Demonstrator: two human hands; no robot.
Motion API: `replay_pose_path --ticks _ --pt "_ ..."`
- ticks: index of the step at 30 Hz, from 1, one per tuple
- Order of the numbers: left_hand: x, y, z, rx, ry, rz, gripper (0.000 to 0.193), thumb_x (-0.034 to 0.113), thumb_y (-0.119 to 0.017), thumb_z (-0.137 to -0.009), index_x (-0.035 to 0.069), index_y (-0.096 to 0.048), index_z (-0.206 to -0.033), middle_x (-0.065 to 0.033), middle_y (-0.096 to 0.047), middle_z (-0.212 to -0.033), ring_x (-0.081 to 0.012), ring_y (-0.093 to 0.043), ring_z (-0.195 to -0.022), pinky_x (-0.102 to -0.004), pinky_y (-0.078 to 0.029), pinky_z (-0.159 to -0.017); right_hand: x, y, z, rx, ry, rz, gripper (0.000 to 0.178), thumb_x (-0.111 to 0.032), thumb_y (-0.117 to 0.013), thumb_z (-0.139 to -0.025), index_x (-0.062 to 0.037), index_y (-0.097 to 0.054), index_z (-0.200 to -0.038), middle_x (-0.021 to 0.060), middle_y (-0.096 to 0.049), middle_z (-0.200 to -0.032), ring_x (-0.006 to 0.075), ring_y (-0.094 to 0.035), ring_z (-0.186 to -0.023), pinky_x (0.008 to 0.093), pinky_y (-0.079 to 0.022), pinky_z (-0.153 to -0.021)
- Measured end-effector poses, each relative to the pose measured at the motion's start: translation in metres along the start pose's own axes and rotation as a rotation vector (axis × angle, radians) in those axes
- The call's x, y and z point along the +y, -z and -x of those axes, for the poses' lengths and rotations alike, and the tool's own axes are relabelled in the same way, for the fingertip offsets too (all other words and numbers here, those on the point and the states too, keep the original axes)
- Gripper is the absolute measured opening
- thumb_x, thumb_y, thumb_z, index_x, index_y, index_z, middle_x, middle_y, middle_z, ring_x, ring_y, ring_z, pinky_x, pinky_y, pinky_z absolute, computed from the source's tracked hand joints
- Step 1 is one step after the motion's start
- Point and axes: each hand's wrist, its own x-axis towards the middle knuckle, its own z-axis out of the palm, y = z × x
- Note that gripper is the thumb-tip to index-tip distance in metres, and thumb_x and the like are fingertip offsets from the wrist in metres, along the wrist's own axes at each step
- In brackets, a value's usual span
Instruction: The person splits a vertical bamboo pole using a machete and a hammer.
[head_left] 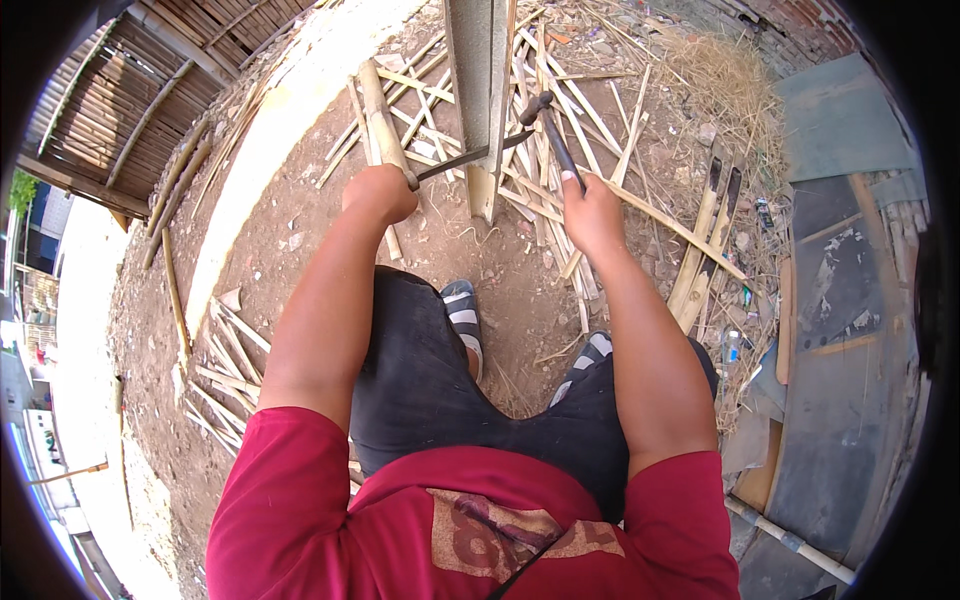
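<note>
My left hand (380,193) is closed around the handle of a machete (450,165). Its dark blade crosses an upright split bamboo pole (478,95) low down, and the tip sticks out on the right side. How deep the blade sits in the bamboo is hard to make out. The pole's lower end comes down close to the dirt in front of my feet. In my right hand (594,213) is a hammer (562,148), gripped by its dark handle. The hammer's head lies just above the protruding blade tip; whether they touch I cannot tell.
Split bamboo strips (575,105) litter the ground around the pole, with more strips (228,375) at left. A thick bamboo piece (383,120) lies beyond my left hand. Straw (725,85) and dark sheets (845,270) are at right; a bamboo-slat wall (125,90) stands far left.
</note>
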Motion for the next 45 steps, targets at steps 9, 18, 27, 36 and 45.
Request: replay_pose_path --ticks 9,18,27,36,45 --pt "0.004 0.005 -0.001 -0.022 -0.021 0.003 0.034 0.027 -0.063 -0.088 0.009 -0.078 -0.112 -0.0195 -0.075 -0.111 -0.0357 -0.072 -0.104 -0.0447 -0.057 -0.090 0.015 -0.013 0.004 0.075 0.040 -0.032 0.043 -0.042 -0.052 -0.106 -0.0011 -0.064 -0.111 0.0263 -0.071 -0.089 0.0455 -0.069 -0.086 0.0519 -0.052 -0.078" --pt "0.001 0.000 -0.004 -0.046 0.004 0.032 0.032 0.027 -0.065 -0.088 0.014 -0.079 -0.114 -0.0166 -0.076 -0.111 -0.0333 -0.072 -0.104 -0.0443 -0.057 -0.090 -0.029 0.023 0.004 0.141 0.099 -0.177 0.040 -0.039 -0.053 -0.105 -0.0016 -0.064 -0.112 0.0250 -0.069 -0.079 0.0469 -0.069 -0.081 0.0554 -0.051 -0.074" --pt "0.007 0.001 0.002 -0.074 -0.010 0.039 0.034 0.026 -0.064 -0.087 0.008 -0.077 -0.113 -0.0193 -0.075 -0.113 -0.0362 -0.072 -0.105 -0.0452 -0.057 -0.091 -0.021 0.020 -0.002 0.076 0.088 -0.071 0.046 -0.043 -0.051 -0.106 0.0010 -0.066 -0.105 0.0267 -0.070 -0.088 0.0468 -0.068 -0.086 0.0526 -0.052 -0.078" --pt "0.004 0.003 0.001 -0.066 0.013 0.012 0.035 0.026 -0.063 -0.088 0.009 -0.077 -0.115 -0.0186 -0.075 -0.113 -0.0354 -0.072 -0.106 -0.0445 -0.057 -0.092 0.012 -0.006 0.002 -0.031 -0.017 0.060 0.042 -0.040 -0.051 -0.105 -0.0009 -0.066 -0.107 0.0288 -0.070 -0.091 0.0490 -0.069 -0.090 0.0548 -0.052 -0.078" --pt "0.001 -0.001 -0.005 -0.075 -0.017 0.000 0.035 0.027 -0.063 -0.088 0.015 -0.077 -0.119 -0.0170 -0.075 -0.114 -0.0351 -0.072 -0.106 -0.0436 -0.057 -0.093 -0.012 0.010 0.001 0.072 0.065 -0.096 0.041 -0.040 -0.051 -0.106 -0.0013 -0.062 -0.114 0.0279 -0.070 -0.087 0.0484 -0.068 -0.087 0.0546 -0.052 -0.077"
